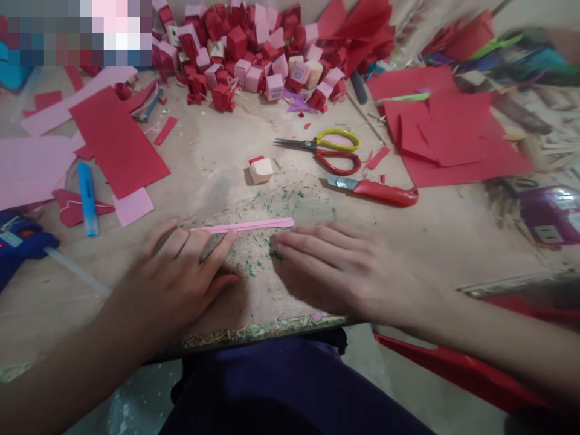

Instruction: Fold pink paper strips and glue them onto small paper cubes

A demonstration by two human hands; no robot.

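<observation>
A narrow folded pink paper strip lies crosswise on the wooden table. My left hand rests on its left part, fingers apart and fingertips pressing it down. Just below the strip's right end is my right hand, its fingers stretched out side by side over the table; its thumb is hidden. Beyond the strip sits a small box-like paper piece, cream with a red side. Scissors with one yellow and one red handle loop lie to its right, above a red-handled utility knife.
Small red and pink paper boxes pile up at the back. Red paper sheets lie at right, a red paper rectangle and blue marker at left. A blue glue gun stands near the left edge. Green scraps dot the middle.
</observation>
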